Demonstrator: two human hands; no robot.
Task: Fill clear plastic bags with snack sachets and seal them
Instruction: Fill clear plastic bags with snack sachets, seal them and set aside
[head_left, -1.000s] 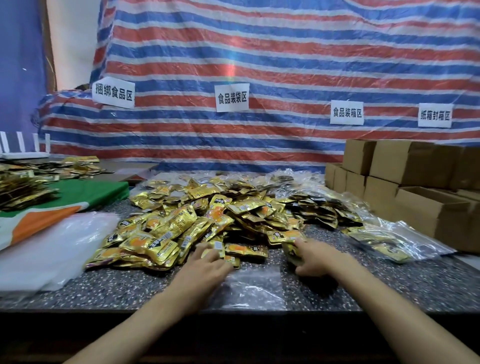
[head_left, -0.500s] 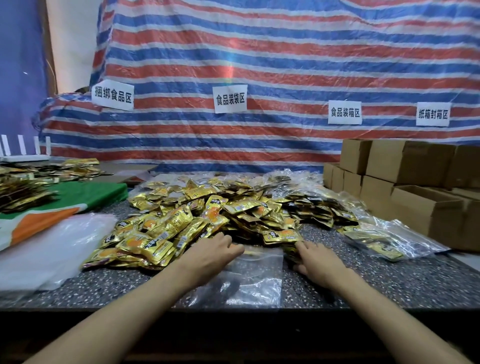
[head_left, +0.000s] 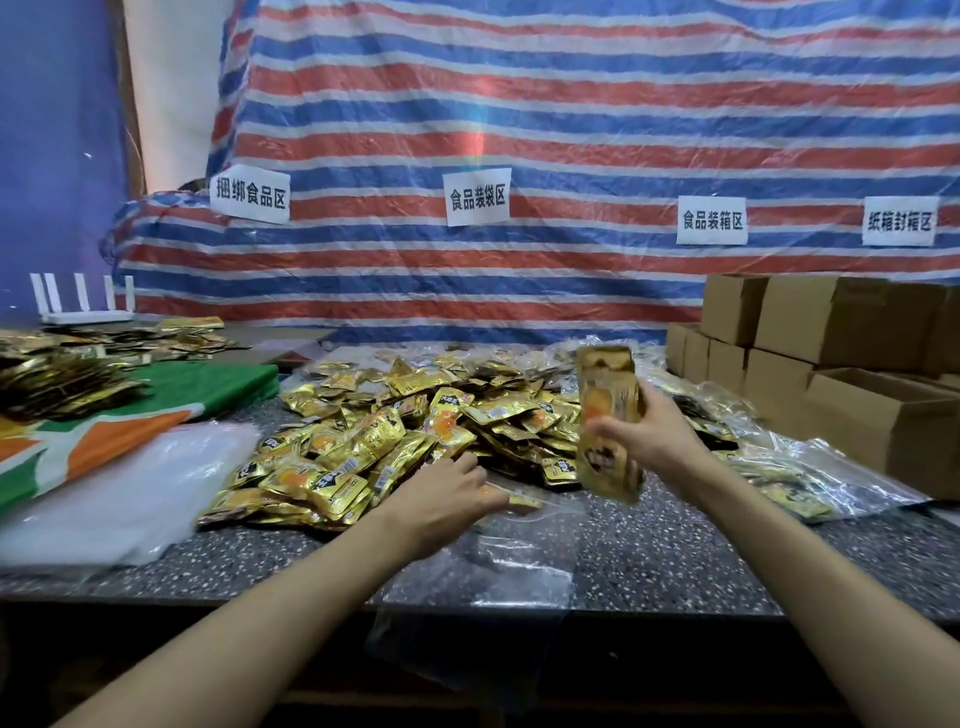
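A big heap of gold snack sachets (head_left: 405, 431) covers the middle of the speckled table (head_left: 675, 561). My right hand (head_left: 649, 441) grips an upright stack of sachets (head_left: 608, 421), lifted above the table just right of the heap. A clear plastic bag (head_left: 498, 566) lies flat at the near edge and hangs over it. My left hand (head_left: 447, 493) rests at the bag's far end beside the heap; whether its fingers hold the bag I cannot tell.
Filled clear bags (head_left: 810, 467) lie to the right. Brown cardboard boxes (head_left: 841, 384) stack at the far right. A pile of empty clear bags (head_left: 119, 493) and a green-orange cloth (head_left: 156, 405) lie left. A striped tarp (head_left: 519, 156) with paper signs hangs behind.
My right hand has lifted from the table with a stack of sachets and holds it upright. My left hand stays at the bag's far end.
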